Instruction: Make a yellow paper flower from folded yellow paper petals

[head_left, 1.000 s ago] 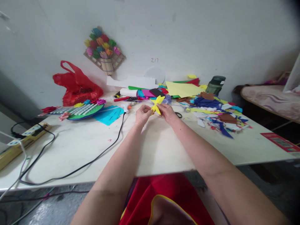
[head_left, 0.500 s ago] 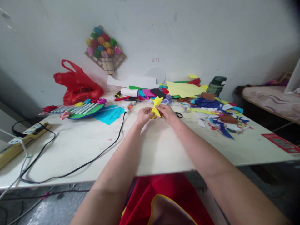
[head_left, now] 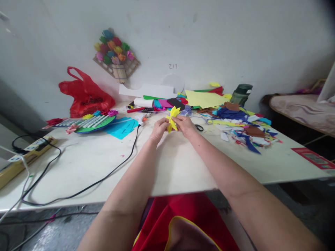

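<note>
— Where's the yellow paper piece (head_left: 172, 118)?

— Above the counter (head_left: 183, 164), pinched between both hands. My left hand (head_left: 158, 128) grips it from nine o'clock, my right hand (head_left: 185, 125) from three; both sit equally close.

— Its long axis?

— Roughly twelve to six, points fanning out at the top.

— Anything unclear?

— The lower part is hidden behind my fingers, so I can't read the folds. Scissors (head_left: 199, 128) lie just beyond at three o'clock, mostly hidden behind the right hand.
</note>
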### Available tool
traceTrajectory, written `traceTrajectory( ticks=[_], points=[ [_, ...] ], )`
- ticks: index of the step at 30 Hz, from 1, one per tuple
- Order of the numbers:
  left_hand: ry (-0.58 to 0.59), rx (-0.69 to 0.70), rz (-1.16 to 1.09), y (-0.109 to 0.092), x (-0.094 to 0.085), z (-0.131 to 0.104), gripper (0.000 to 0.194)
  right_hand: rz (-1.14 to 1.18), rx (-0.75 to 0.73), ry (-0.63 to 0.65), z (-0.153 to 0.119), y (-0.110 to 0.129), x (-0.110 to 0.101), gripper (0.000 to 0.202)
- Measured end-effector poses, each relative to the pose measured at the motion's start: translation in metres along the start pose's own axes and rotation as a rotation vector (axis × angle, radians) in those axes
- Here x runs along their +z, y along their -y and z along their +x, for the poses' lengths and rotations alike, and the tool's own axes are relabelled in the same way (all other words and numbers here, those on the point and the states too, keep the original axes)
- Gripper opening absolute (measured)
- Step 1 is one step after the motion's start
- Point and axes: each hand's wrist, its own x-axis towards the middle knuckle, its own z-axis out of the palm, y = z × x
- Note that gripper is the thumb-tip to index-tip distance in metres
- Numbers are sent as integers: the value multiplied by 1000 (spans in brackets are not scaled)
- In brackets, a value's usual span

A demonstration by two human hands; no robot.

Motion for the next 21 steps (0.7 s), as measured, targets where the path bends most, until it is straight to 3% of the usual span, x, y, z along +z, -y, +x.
traceTrajectory(
  ticks=[7, 13, 21],
  points=[
    [-84, 5, 49, 2, 4, 2, 40, -85, -30, 4, -5, 1, 7, 21],
    [-1, -66, -14, 0, 2, 0, 40, -20, 16, 32, -6, -2, 5, 21],
    [93, 5, 72, 7, -12, 5, 39, 56, 61, 175, -8, 1, -2, 31]
  ],
)
